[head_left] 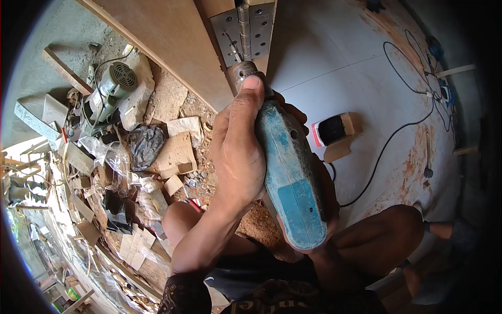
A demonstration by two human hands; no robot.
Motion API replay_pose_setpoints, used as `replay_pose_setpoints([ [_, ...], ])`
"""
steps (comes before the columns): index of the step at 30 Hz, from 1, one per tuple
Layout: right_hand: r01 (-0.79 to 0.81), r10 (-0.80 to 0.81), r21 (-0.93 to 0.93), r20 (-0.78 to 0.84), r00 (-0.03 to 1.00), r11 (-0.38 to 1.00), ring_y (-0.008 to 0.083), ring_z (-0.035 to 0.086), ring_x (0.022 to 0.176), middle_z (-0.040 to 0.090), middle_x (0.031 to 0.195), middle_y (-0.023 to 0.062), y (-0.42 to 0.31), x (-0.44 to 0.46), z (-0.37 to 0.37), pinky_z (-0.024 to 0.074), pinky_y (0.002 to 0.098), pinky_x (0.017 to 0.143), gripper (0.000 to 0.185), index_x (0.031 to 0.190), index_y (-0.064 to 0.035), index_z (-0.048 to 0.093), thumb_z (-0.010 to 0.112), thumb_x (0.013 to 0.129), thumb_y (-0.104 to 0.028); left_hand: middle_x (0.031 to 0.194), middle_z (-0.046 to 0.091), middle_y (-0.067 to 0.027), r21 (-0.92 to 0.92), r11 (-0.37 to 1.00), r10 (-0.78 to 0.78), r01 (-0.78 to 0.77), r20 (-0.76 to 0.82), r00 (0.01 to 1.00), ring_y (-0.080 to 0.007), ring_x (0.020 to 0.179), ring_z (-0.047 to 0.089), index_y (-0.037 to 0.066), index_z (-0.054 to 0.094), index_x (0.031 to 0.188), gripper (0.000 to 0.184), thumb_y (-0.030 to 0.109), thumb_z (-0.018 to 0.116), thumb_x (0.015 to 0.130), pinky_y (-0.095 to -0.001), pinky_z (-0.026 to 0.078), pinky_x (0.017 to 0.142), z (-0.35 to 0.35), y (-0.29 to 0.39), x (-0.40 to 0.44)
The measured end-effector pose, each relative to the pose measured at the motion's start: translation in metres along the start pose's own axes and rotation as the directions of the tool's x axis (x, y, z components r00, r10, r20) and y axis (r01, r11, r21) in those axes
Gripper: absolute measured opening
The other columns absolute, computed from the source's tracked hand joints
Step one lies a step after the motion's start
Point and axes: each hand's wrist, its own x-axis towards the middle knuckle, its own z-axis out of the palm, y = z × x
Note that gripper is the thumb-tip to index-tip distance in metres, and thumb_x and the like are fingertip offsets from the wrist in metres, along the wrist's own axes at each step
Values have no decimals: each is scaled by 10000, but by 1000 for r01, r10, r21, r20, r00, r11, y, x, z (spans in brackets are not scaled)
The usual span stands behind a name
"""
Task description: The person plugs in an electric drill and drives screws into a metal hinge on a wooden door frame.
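My two hands are closed around a worn teal power drill in the middle of the head view. My left hand grips its front end, thumb lying along the metal chuck. Mostly hidden behind the drill body, my right hand wraps its far side. A thin bit sticks out of the chuck over the left leaf of a metal hinge. Whether the bit tip touches the hinge I cannot tell. The hinge has several screw holes or screws and lies against a wooden panel.
An open small box with dark contents lies on the pale tiled floor at right. A black cable curves across the tiles. At left are a green motor, a black plastic bag and scattered cardboard.
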Motion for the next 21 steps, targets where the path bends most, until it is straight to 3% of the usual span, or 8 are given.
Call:
replay_pose_setpoints([
  [1, 173, -173, -106, 6, 985, 979, 377, 674, 1195, 597, 1360, 319, 0, 3, 0, 557, 431, 1021, 847, 1431, 189, 433, 846, 830, -244, 738, 701, -149, -11, 1000, 7, -7, -1, 1000, -175, 613, 666, -41, 671, 903, 585, 467, 443, 1085, -297, 546, 613, 0, 0, 0],
  [5, 433, -433, -268, 63, 899, 860, 380, 673, 1195, 596, 1359, 322, -5, 8, -5, 558, 433, 1020, 845, 1427, 190, 437, 846, 830, -247, 742, 704, -148, -11, 1000, 6, -6, -4, 1000, -175, 610, 663, -45, 671, 903, 583, 461, 446, 1084, -296, 543, 611, -1, 0, 1],
  [8, 471, -464, -305, 98, 880, 828, 383, 674, 1192, 597, 1355, 324, -10, 11, -8, 559, 434, 1017, 845, 1423, 191, 439, 846, 829, -249, 740, 703, -145, 2, 1000, 4, -4, 3, 1000, -172, 615, 662, -48, 670, 906, 581, 456, 443, 1086, -294, 539, 611, -3, 0, 0],
  [10, 477, -469, -315, 108, 877, 820, 385, 674, 1191, 597, 1353, 325, -12, 12, -8, 559, 435, 1016, 845, 1421, 193, 440, 847, 829, -251, 832, 685, -228, 73, 997, -14, 10, 58, 998, -322, 751, 708, -6, 570, 1042, 530, 497, 405, 1067, -417, 583, 700, -7, 0, 1],
  [21, 459, -452, -290, 96, 887, 840, 395, 674, 1183, 599, 1339, 332, -11, 15, -6, 563, 440, 1008, 845, 1408, 199, 447, 850, 827, -262, 836, 682, -241, 18, 999, -32, 31, 76, 997, -326, 770, 707, 3, 558, 1051, 519, 509, 443, 1048, -413, 576, 685, -10, -2, 4],
])
